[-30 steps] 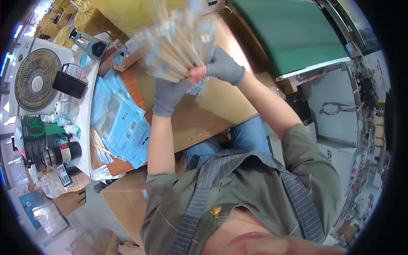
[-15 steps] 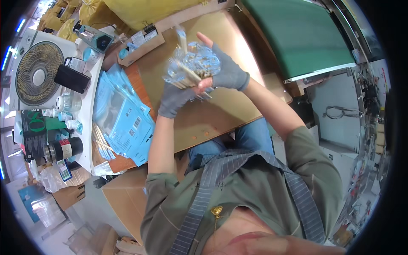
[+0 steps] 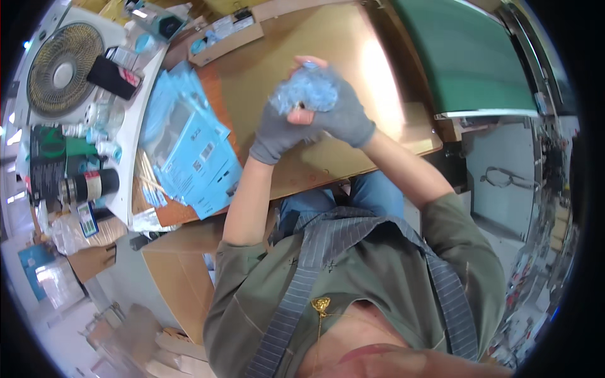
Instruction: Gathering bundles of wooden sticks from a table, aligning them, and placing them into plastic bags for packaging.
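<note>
Both my hands, in grey gloves with bare fingertips, close around one bundle of thin wooden sticks in clear and blue plastic wrappers (image 3: 307, 89) above the table. My left hand (image 3: 279, 131) grips it from the left and below. Wrapped around the right side is my right hand (image 3: 348, 113), its thumb lying across the near face. The wrapped ends face up and are smeared by motion. Most of the stick length is hidden by the hands.
Flat blue printed plastic bags (image 3: 198, 160) lie left of the brown tabletop (image 3: 302, 167), with loose wooden sticks (image 3: 148, 173) beside them. A small cardboard tray (image 3: 228, 41) stands behind. Farther left are a fan (image 3: 63, 75) and a black cup (image 3: 91, 184). A green surface (image 3: 466, 63) borders the right.
The bundle has turned in my hands: its sticks showed sideways before, and now mainly the wrapped ends show. My hands have drawn closer around it, and my right fingers have folded in.
</note>
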Available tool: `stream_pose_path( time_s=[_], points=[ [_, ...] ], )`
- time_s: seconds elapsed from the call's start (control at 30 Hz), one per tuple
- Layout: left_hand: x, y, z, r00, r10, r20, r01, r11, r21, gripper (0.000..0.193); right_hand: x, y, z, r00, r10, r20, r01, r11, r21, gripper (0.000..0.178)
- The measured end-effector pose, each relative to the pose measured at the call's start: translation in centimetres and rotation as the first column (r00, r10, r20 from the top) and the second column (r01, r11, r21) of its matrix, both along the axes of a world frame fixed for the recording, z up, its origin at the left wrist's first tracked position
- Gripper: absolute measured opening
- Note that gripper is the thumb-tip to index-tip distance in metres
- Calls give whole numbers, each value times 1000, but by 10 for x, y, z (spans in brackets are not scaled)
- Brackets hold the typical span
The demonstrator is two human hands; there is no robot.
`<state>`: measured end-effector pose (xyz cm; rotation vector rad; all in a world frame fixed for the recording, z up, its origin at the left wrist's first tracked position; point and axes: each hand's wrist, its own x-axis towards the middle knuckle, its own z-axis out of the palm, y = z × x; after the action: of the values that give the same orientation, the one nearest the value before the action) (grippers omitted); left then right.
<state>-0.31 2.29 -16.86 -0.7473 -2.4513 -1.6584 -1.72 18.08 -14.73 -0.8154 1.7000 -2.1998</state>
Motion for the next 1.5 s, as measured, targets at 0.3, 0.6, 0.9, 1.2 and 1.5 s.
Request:
stream_pose_path(
  time_s=[0.3,0.6,0.9,1.2,1.5],
  points=[
    [143,37,-30,497,-717,489,-327,368,871,72,56,0,1,783,400,477,-465,885,20,45],
    [149,-182,-43,790,579,-202,-332,127,-935,29,92,-2,-16,760,302,576,-263,953,-152,21],
    [158,-248,-70,834,451,-318,-489,335,-806,29,107,-5,-8,796,298,527,-248,954,-165,24],
    [136,-255,-64,952,258,-165,-218,192,-957,21,109,-4,-5,815,272,512,-230,962,-144,25],
    [117,-292,-58,656,712,-250,-614,312,-725,24,105,2,-5,810,285,512,-276,956,-94,25]
  ],
)
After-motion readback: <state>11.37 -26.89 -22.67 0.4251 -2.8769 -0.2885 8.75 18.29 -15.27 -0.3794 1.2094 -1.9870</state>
